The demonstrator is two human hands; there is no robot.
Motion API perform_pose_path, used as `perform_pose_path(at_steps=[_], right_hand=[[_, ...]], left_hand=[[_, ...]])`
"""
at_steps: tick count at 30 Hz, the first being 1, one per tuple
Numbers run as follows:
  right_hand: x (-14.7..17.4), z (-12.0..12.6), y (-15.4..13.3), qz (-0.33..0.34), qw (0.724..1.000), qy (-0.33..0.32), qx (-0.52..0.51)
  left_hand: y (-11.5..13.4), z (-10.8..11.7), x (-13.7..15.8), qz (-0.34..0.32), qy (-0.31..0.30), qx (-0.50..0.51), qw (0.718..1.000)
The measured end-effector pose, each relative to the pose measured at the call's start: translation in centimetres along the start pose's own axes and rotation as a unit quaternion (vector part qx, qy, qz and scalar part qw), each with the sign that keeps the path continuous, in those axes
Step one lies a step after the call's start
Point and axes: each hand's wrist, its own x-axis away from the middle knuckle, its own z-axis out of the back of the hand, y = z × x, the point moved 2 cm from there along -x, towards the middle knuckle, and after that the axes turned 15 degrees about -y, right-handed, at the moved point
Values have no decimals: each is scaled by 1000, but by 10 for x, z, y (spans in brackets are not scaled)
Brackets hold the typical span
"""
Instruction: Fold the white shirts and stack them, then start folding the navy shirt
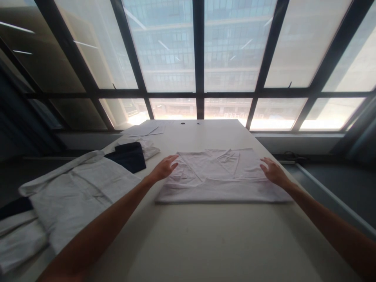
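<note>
A white, partly folded cloth garment (217, 190) lies flat across the middle of the white table, its front edge forming a straight fold. Several creases and overlapping layers show on its upper part. At its left end is my left hand (166, 167), fingers apart and pointing inward over the edge. My right hand (274, 172) is at the opposite end, its fingers likewise spread toward the cloth. Neither hand grips anything; whether the fingertips touch the fabric or hover just above it, I cannot tell.
Left of my arm, a heap of white cloth (79, 188) hangs over the table's side. Behind it lie a folded dark navy cloth (129, 154) and white paper sheets (142, 129). Beyond the table (205, 235) stand large framed windows (170, 47).
</note>
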Motion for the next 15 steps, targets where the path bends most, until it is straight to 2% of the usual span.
perform_pose_path(at_steps=[4, 8, 15], right_hand=[[-56, 10, 8, 1, 1000, -18, 7], [-103, 11, 8, -6, 996, -81, 25], [-152, -5, 10, 35, 989, -140, 22]], left_hand=[[-13, 17, -56, 71, -24, 2, 997], [-25, 15, -101, 103, -51, 3, 993], [-48, 2, -140, 103, -143, 27, 984]])
